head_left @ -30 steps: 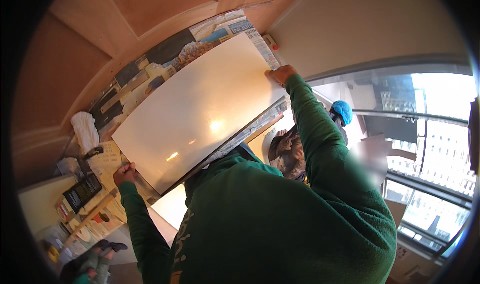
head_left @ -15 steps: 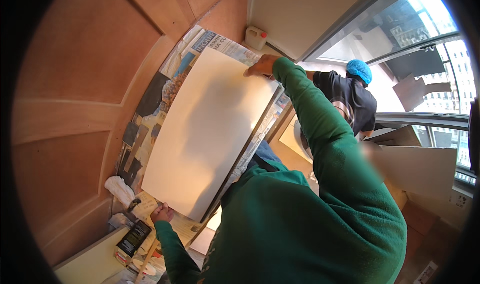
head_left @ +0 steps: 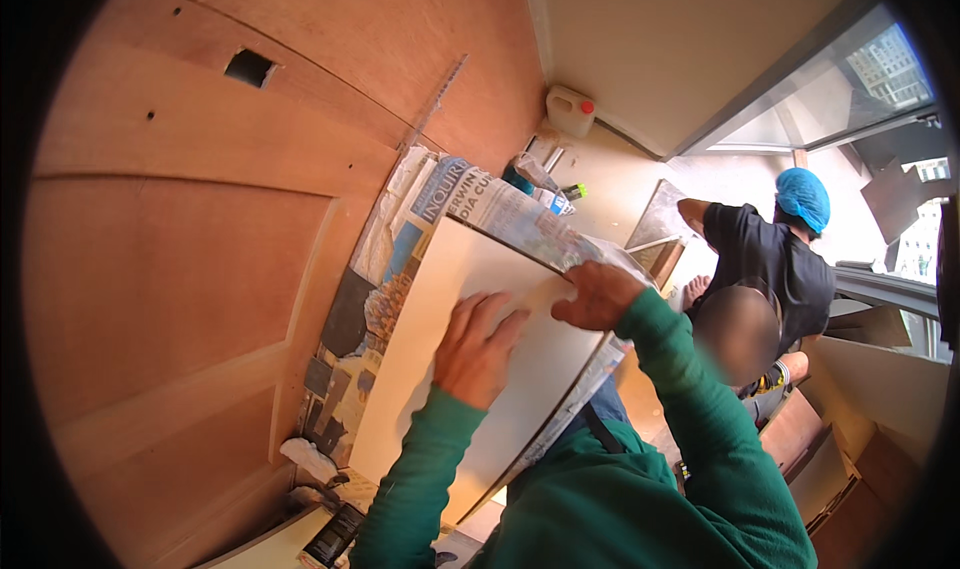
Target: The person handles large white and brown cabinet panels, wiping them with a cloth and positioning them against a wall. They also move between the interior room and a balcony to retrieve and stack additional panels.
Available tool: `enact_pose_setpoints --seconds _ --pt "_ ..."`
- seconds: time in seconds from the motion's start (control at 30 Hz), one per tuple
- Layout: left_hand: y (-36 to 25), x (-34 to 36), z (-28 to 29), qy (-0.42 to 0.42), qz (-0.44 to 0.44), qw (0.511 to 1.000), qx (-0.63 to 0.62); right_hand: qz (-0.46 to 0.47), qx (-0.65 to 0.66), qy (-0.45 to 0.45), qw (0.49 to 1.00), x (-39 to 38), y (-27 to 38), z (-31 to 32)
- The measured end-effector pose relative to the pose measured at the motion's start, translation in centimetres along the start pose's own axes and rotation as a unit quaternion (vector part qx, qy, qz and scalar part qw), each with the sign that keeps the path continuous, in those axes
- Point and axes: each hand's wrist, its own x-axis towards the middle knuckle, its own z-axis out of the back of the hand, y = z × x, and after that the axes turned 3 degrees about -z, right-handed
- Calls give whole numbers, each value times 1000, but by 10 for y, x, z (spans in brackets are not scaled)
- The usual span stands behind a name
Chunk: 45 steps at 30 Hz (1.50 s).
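Observation:
A white panel lies on a work surface covered with newspaper. My left hand is spread on the panel's upper middle, fingers apart and pointing toward its far edge. Close by, my right hand is at the far right corner of the panel, fingers curled at the edge and thumb side low over the white face. Both forearms are in green sleeves.
Plywood wall on the left. A co-worker in a blue hair cap crouches at right beside the window. A plastic jug stands behind the bench; offcut boards lean at lower right; a dark can sits lower left.
My left hand has left the near left corner and moved up onto the panel's face. My right hand has shifted along the far right edge. The view has turned, showing more wall.

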Motion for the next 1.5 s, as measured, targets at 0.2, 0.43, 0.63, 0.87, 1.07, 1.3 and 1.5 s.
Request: enact_pose_setpoints --seconds 0.2,0.43,0.63,0.87,1.07,1.3,1.5 --pt "95 79 -14 -125 11 992 -31 60 58 -65 994 -1 -9 -2" --pt "219 123 16 141 317 886 -307 114 65 -74 989 -3 0 4" --pt "218 150 16 278 286 882 -252 107 60 -47 991 -1 -6 1" --pt "227 143 4 284 230 900 -237 34 75 -12 997 0 15 -1" --pt "221 131 -8 201 171 949 -173 45 33 -65 996 4 12 -15" --pt "215 125 -20 175 177 958 -145 56 44 -76 995 8 -2 -17" --pt "215 125 -18 172 173 957 -160 59 26 -90 994 12 -2 -22"
